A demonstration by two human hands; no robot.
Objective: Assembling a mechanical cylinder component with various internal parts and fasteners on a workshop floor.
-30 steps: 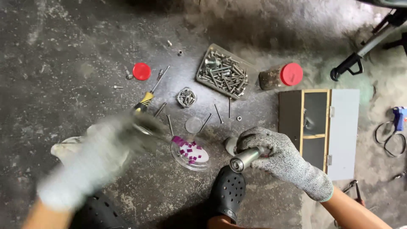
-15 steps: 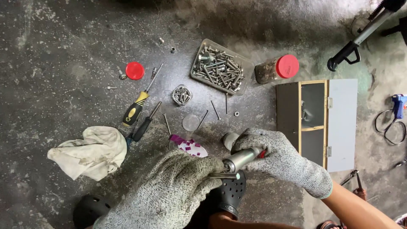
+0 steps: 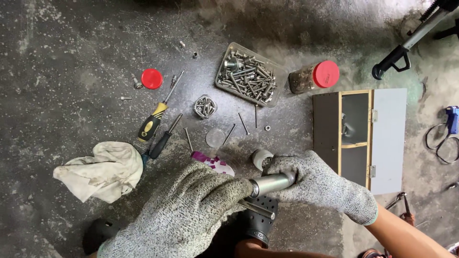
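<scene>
Low in the head view, I see both gloved hands meeting over a short metal cylinder [image 3: 271, 183]. My right hand [image 3: 318, 186] is wrapped around its far end, steadying it, while my left hand [image 3: 191, 215] closes on the near end, where a thin metal rod [image 3: 256, 209] sticks out below the glove; whether that hand grips the rod or the cylinder itself I cannot tell. Held this way, level and just above a dark shoe [image 3: 258, 224], the piece is braced from both ends.

Spread on the concrete floor [image 3: 71, 57] within reach are the supplies: a clear rectangular tray of bolts [image 3: 246, 74], a small round cup of screws [image 3: 205, 106], and a jar lying on its side with a red lid [image 3: 315, 75]. Another red lid [image 3: 152, 78] lies apart to the left. A yellow-handled screwdriver [image 3: 155, 119] and a black-handled screwdriver [image 3: 162, 141] lie side by side near a crumpled white rag [image 3: 103, 169]. Just behind my left glove a clear dish with purple bits [image 3: 213, 162] peeks out. To the right rests a grey cabinet box [image 3: 361, 136] with wooden edges.
</scene>
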